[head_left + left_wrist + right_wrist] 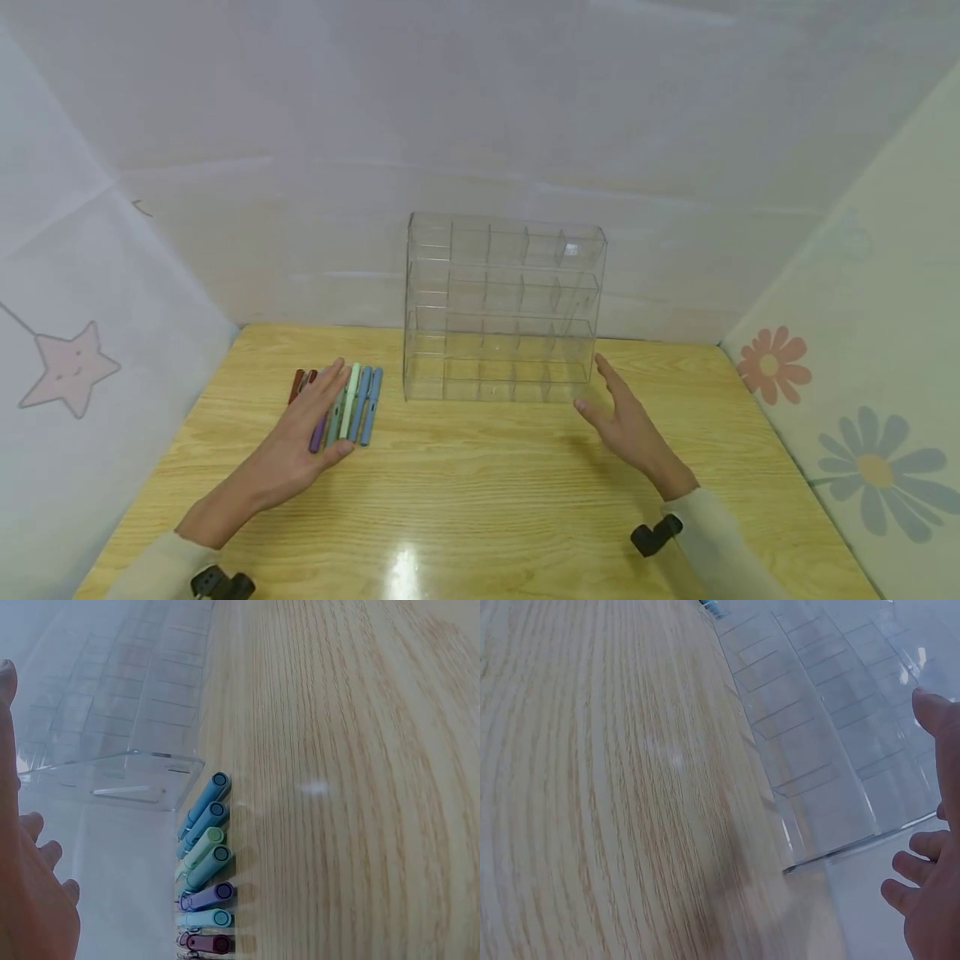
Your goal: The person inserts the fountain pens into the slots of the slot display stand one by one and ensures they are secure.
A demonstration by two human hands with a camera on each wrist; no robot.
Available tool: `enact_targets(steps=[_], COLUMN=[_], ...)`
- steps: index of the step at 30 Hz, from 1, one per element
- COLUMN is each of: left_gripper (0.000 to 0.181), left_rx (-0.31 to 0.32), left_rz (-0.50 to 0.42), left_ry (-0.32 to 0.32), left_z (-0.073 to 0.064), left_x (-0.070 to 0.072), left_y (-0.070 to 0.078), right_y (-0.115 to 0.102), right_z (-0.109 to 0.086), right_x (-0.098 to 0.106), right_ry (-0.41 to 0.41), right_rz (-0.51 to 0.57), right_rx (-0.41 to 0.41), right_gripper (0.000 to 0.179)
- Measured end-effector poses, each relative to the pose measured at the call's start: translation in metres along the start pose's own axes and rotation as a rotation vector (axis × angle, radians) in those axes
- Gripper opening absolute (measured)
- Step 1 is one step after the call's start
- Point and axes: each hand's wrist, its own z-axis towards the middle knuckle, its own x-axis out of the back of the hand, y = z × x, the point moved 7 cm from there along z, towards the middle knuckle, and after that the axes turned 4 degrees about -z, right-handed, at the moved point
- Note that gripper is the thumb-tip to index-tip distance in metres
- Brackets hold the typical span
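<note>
A clear tiered organizer (501, 371) with several small compartments stands upright at the back middle of the table. To its left lies a row of several capped pens (370, 408) in blue, green, purple and dark red. My left hand (296, 442) hovers over the row with fingers straight and partly hides the pens in the head view. In the left wrist view the pens (206, 859) lie side by side below the organizer's corner. My right hand (633, 429), fingers extended and thumb apart, is near the organizer's lower right corner. Both hands hold nothing.
The wooden table (465, 517) meets a pale cloth wall (337, 250) right behind the organizer. Cloth side walls with a printed star (70, 367) and flowers (873, 467) bound it left and right. A small black device (656, 535) sits at each wrist.
</note>
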Motion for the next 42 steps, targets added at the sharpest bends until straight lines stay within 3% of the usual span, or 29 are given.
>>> enact_targets(steps=[21,34,42], left_gripper=[0.092,0.090,0.088], left_rx=[0.092,0.084,0.111], left_rz=[-0.068,-0.065,-0.077], left_ry=[0.042,0.070,0.087], left_z=[-0.009,-0.012,-0.016], left_x=[0.007,0.013,0.015], left_y=[-0.023,-0.028,-0.037], right_y=[0.020,0.019,0.020], right_z=[0.012,0.019,0.023], right_x=[-0.014,-0.022,-0.027], right_ry=[0.010,0.006,0.016], right_rz=[0.140,0.247,0.279], right_rx=[-0.075,-0.052,-0.070], right_gripper=[0.088,0.081,0.086])
